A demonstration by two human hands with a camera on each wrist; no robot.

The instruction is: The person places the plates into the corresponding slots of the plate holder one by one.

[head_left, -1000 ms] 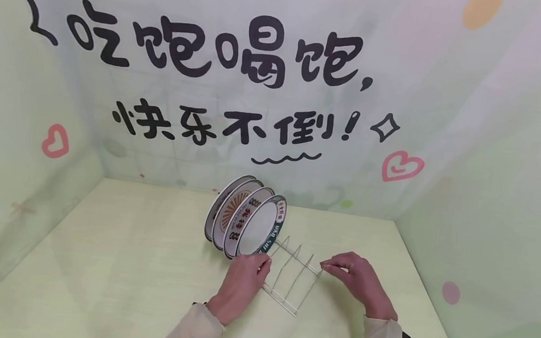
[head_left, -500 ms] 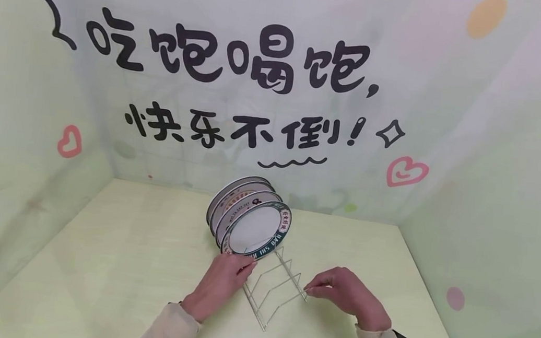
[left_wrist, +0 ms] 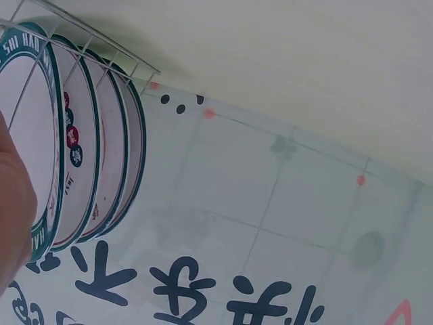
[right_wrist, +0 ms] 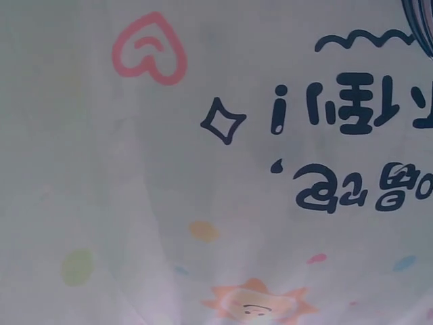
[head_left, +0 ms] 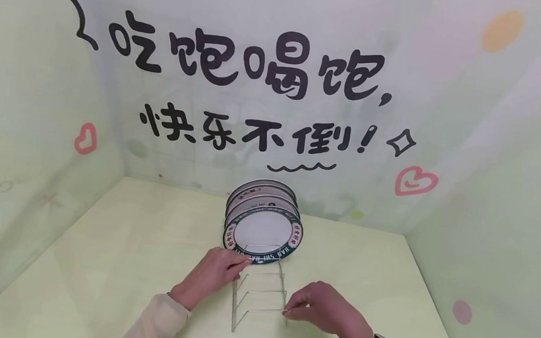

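A silver wire plate rack (head_left: 262, 292) lies lengthwise on the table, its front wire slots without plates. Several round plates (head_left: 262, 230) with dark green rims stand on edge in its far end; the nearest has a plain white centre. My left hand (head_left: 206, 275) pinches the rack's left side by the nearest plate's lower rim. The right hand (head_left: 325, 311) pinches the rack's right side near its front end, thumb and forefinger together. In the left wrist view, the plates (left_wrist: 91, 156) stand in a row between the wires, with part of the left hand (left_wrist: 12, 203) at the edge.
The pale wooden table (head_left: 118, 263) reaches back to a printed wall (head_left: 195, 164) with dark lettering, close behind the plates. Side walls (head_left: 496, 247) rise at left and right. The right wrist view shows mostly the printed wall (right_wrist: 122, 176).
The rack with its plates has turned, its front end swinging left, so it now points straight away from me. Both hands have moved with it, and the head view has shifted slightly.
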